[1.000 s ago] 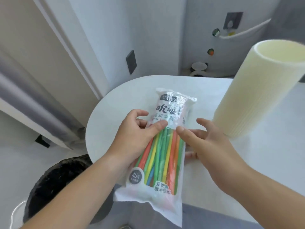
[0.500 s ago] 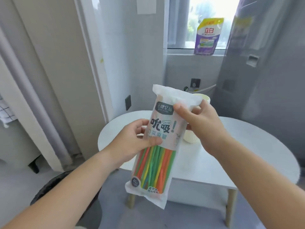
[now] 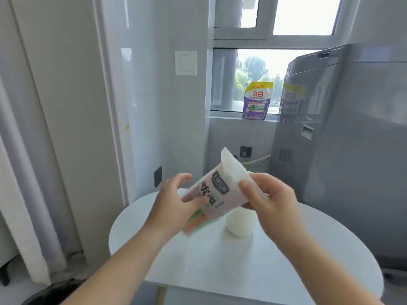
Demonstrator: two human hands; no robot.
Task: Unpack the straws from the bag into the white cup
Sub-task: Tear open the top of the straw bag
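Observation:
The straw bag (image 3: 217,190) is a clear plastic pack with a white printed top and coloured straws (image 3: 198,219) showing at its lower end. It is held tilted in the air above the table, top end pointing up and away. My left hand (image 3: 174,205) grips its lower middle, thumb across the front. My right hand (image 3: 266,199) pinches the bag's upper right side near the sealed top. The white cup (image 3: 240,223) stands on the round white table (image 3: 242,260) just behind and below the bag, partly hidden by my right hand.
A grey washing machine (image 3: 343,150) stands right of the table. A purple detergent pouch (image 3: 256,101) sits on the window sill. A black bin (image 3: 52,291) is on the floor at lower left, beside a curtain (image 3: 24,172).
The bag has been raised and tipped back, so its top points away. The view has lifted and pulled back from the table. My right hand went from the straws to the bag's top.

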